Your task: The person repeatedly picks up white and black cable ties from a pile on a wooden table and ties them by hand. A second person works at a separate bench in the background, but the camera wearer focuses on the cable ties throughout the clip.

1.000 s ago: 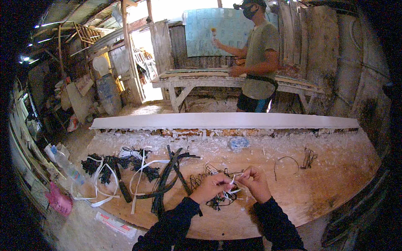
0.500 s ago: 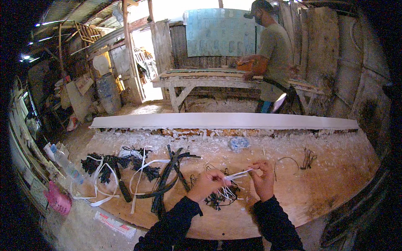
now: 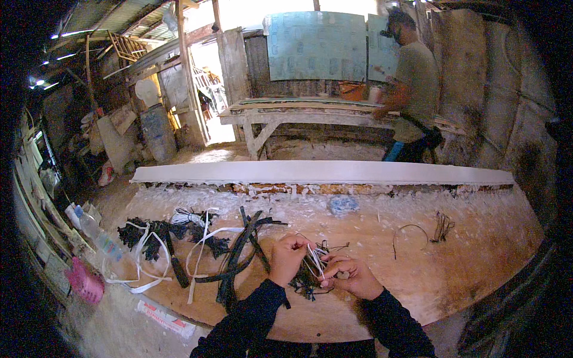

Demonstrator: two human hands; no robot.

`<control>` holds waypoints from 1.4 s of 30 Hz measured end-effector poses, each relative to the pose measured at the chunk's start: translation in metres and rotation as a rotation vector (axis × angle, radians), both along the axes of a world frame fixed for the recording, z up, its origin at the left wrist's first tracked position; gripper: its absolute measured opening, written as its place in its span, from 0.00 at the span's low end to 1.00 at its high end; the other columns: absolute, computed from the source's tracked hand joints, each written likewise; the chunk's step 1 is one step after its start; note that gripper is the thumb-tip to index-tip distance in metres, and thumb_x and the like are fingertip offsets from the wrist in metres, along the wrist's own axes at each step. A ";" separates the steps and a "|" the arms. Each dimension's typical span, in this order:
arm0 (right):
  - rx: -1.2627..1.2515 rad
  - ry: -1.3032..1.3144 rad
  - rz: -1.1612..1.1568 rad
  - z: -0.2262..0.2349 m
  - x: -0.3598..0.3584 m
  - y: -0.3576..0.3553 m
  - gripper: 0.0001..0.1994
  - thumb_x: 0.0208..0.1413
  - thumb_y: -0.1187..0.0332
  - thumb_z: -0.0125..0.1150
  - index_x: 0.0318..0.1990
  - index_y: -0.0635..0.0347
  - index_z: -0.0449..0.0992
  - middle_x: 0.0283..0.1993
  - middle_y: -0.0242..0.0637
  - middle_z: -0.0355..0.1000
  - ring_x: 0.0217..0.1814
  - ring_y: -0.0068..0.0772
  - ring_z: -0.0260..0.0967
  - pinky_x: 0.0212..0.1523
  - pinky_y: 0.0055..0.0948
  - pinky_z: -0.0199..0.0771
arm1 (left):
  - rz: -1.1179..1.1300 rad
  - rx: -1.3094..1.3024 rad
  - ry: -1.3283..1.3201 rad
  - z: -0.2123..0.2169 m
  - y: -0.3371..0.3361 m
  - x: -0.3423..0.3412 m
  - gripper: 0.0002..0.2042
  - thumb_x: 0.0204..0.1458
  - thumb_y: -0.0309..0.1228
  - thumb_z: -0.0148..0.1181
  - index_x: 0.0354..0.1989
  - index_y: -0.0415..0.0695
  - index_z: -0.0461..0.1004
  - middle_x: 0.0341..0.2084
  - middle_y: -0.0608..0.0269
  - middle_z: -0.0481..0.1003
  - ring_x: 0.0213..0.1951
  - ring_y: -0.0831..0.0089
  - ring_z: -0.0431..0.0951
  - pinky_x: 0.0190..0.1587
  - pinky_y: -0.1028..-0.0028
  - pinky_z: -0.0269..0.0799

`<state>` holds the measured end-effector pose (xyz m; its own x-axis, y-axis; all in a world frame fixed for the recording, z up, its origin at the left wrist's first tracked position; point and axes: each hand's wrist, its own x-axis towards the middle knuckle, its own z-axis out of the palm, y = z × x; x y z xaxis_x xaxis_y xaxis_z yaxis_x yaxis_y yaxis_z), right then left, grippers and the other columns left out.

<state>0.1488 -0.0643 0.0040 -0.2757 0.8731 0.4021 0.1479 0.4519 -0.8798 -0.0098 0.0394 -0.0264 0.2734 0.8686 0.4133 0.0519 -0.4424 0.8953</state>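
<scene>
White strings [image 3: 314, 261]: stretched between the left hand [image 3: 289, 258] and the right hand [image 3: 356, 278], over tangled black strings [image 3: 307, 287].
Left hand: pinched together on the strings' upper end.
Right hand: nearly closed, gripping their lower end.
Black strips [image 3: 227, 274]: lying left of both hands.
Tabletop [image 3: 430, 274]: wooden, underneath.

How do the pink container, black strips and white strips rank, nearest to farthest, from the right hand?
Head view:
1. White strips, at the right hand.
2. Black strips, on the table, left.
3. Pink container, off the table, far left.
</scene>
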 end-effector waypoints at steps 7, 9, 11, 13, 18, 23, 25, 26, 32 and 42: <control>-0.005 -0.013 -0.483 -0.001 0.003 0.003 0.05 0.37 0.77 0.63 0.21 0.61 0.71 0.28 0.34 0.70 0.38 0.31 0.65 0.45 0.28 0.58 | -0.259 0.040 0.164 0.015 -0.023 0.006 0.03 0.44 0.25 0.59 0.24 0.39 0.74 0.23 0.64 0.71 0.29 0.75 0.70 0.33 0.76 0.64; 0.142 -0.299 -0.716 0.002 0.011 0.005 0.06 0.36 0.78 0.62 0.20 0.61 0.69 0.27 0.36 0.69 0.35 0.32 0.64 0.43 0.27 0.59 | -0.445 -0.026 0.109 0.017 -0.030 0.006 0.04 0.44 0.27 0.59 0.24 0.39 0.74 0.22 0.64 0.70 0.28 0.75 0.70 0.33 0.76 0.64; 0.218 -0.383 -0.872 0.002 0.020 0.007 0.06 0.36 0.78 0.61 0.19 0.62 0.68 0.28 0.37 0.69 0.34 0.34 0.64 0.41 0.27 0.60 | -0.707 0.068 0.124 0.020 -0.032 0.007 0.09 0.47 0.33 0.58 0.24 0.40 0.72 0.21 0.69 0.65 0.24 0.81 0.66 0.27 0.81 0.62; 0.256 -0.399 -0.971 -0.001 0.023 0.011 0.05 0.36 0.76 0.59 0.21 0.60 0.68 0.30 0.38 0.69 0.36 0.37 0.64 0.42 0.30 0.59 | -0.893 -0.106 0.091 0.020 -0.040 0.009 0.10 0.48 0.35 0.57 0.24 0.41 0.71 0.20 0.71 0.62 0.22 0.84 0.64 0.23 0.84 0.60; 0.346 -0.273 -0.973 -0.011 0.021 0.022 0.06 0.38 0.74 0.57 0.28 0.58 0.71 0.34 0.40 0.67 0.43 0.44 0.62 0.48 0.36 0.56 | -0.963 -0.264 -0.022 0.022 -0.039 0.004 0.10 0.48 0.36 0.57 0.25 0.43 0.70 0.21 0.73 0.63 0.19 0.86 0.61 0.20 0.85 0.57; 0.244 -0.064 -0.870 -0.007 0.024 0.018 0.03 0.41 0.75 0.60 0.25 0.61 0.72 0.30 0.36 0.69 0.38 0.33 0.65 0.41 0.27 0.61 | -0.407 -0.250 0.066 0.021 -0.024 -0.003 0.08 0.46 0.33 0.59 0.24 0.42 0.73 0.20 0.72 0.69 0.20 0.85 0.65 0.21 0.83 0.60; 0.001 0.144 -0.660 -0.002 0.022 0.014 0.03 0.42 0.74 0.61 0.24 0.61 0.72 0.31 0.35 0.69 0.39 0.31 0.64 0.42 0.26 0.61 | -0.180 -0.342 0.070 0.021 -0.010 -0.008 0.05 0.44 0.30 0.60 0.24 0.41 0.75 0.19 0.71 0.71 0.21 0.84 0.67 0.22 0.82 0.61; -0.150 0.214 -0.507 0.001 0.021 0.012 0.03 0.43 0.73 0.60 0.24 0.61 0.73 0.32 0.34 0.69 0.40 0.30 0.64 0.43 0.26 0.60 | -0.078 -0.246 0.087 0.020 -0.004 -0.010 0.05 0.44 0.29 0.60 0.23 0.41 0.75 0.18 0.70 0.71 0.21 0.84 0.67 0.22 0.82 0.61; -0.160 0.071 -0.006 0.003 -0.004 -0.001 0.04 0.45 0.70 0.61 0.29 0.59 0.77 0.41 0.34 0.67 0.48 0.30 0.60 0.50 0.29 0.58 | 0.111 -0.139 -0.065 0.004 0.006 -0.008 0.01 0.41 0.22 0.59 0.22 0.38 0.75 0.16 0.69 0.71 0.20 0.82 0.68 0.24 0.82 0.63; -0.198 0.127 -0.065 0.000 0.002 -0.002 0.04 0.44 0.71 0.62 0.27 0.58 0.74 0.35 0.35 0.70 0.42 0.31 0.65 0.46 0.29 0.62 | 0.062 0.138 0.159 0.005 -0.010 0.000 0.03 0.43 0.21 0.56 0.25 0.39 0.76 0.22 0.63 0.71 0.24 0.77 0.70 0.27 0.79 0.64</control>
<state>0.1506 -0.0663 0.0043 -0.1746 0.9526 0.2490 0.0532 0.2617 -0.9637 -0.0098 0.0292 -0.0218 0.2929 0.8239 0.4851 0.2183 -0.5516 0.8050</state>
